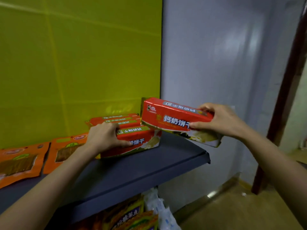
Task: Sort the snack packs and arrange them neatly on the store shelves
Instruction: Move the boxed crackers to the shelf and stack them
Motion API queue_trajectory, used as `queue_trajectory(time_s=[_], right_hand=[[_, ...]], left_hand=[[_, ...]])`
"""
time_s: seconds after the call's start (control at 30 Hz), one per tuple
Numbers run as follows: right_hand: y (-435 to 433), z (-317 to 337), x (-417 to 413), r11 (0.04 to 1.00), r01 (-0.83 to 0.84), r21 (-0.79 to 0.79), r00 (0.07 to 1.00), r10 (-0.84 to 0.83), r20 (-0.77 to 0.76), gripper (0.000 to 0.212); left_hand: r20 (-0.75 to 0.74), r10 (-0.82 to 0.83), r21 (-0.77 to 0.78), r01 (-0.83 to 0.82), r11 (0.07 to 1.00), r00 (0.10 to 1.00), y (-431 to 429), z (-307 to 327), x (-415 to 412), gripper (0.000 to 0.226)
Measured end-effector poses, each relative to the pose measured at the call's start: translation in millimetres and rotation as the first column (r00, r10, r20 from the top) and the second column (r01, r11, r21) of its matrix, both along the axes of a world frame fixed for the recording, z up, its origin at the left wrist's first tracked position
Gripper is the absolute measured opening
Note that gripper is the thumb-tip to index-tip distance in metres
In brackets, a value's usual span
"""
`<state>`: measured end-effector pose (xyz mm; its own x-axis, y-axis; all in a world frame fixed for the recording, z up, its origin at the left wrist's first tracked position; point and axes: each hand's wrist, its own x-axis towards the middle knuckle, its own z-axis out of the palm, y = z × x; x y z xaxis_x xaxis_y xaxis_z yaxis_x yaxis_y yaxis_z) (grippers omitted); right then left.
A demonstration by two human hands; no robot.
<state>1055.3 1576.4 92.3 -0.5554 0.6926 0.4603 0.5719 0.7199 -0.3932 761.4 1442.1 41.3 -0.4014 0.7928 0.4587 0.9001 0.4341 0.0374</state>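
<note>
My right hand grips a red biscuit pack by its right end and holds it in the air above the right end of the dark grey shelf. My left hand grips the front pack of a row of the same red biscuit packs standing on the shelf against the yellow back panel. The held pack's left end hangs just above the row. Two flat orange snack packs lie on the shelf to the left.
The yellow back panel closes the shelf behind. A grey wall and a brown door frame stand to the right. Under the shelf sit several colourful snack bags and white packs. Tan floor shows at the lower right.
</note>
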Motion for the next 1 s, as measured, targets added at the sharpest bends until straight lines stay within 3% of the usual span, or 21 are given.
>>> queue_trajectory(time_s=[0.3, 0.43, 0.57, 0.63, 0.73, 0.8, 0.87, 0.93, 1.0], right_hand=[[55, -28, -43, 0.902, -0.394, -0.174, 0.9, 0.418, 0.127, 0.058], [64, -50, -70, 0.872, -0.468, -0.143, 0.823, 0.489, 0.289, 0.061], [62, -57, -95, 0.858, -0.514, 0.01, 0.798, 0.474, 0.373, 0.068], [60, -57, -107, 0.839, -0.523, 0.15, 0.81, 0.435, 0.394, 0.071], [59, -60, -123, 0.806, -0.526, 0.272, 0.826, 0.409, 0.388, 0.082], [58, -66, -127, 0.82, -0.492, 0.291, 0.867, 0.433, 0.246, 0.095], [58, -76, -126, 0.882, -0.425, 0.204, 0.893, 0.446, -0.064, 0.091], [61, -89, -126, 0.905, -0.423, -0.047, 0.833, 0.367, -0.414, 0.07], [66, -101, -129, 0.767, -0.519, -0.377, 0.769, 0.226, -0.598, 0.054]], left_hand=[[-0.115, 0.03, -0.053, -0.036, 0.998, 0.993, 26, -8, -15, 0.051], [0.096, -0.037, 0.128, 0.025, 0.991, 0.995, 7, -4, -19, 0.047], [0.23, -0.012, 0.394, -0.081, 0.916, 0.973, -23, -6, -17, 0.043], [0.349, -0.021, 0.468, -0.155, 0.87, 0.937, -32, -11, -5, 0.033], [0.544, -0.116, 0.511, -0.219, 0.831, 0.831, -38, -19, 16, 0.038], [0.631, -0.209, 0.538, -0.227, 0.811, 0.747, -39, -29, 29, 0.046], [0.684, -0.264, 0.565, -0.265, 0.781, 0.68, -38, -43, 39, 0.053], [0.742, -0.317, 0.577, -0.322, 0.75, 0.59, -32, -54, 37, 0.058], [0.804, -0.356, 0.573, -0.459, 0.679, 0.477, -21, -58, 19, 0.066]])
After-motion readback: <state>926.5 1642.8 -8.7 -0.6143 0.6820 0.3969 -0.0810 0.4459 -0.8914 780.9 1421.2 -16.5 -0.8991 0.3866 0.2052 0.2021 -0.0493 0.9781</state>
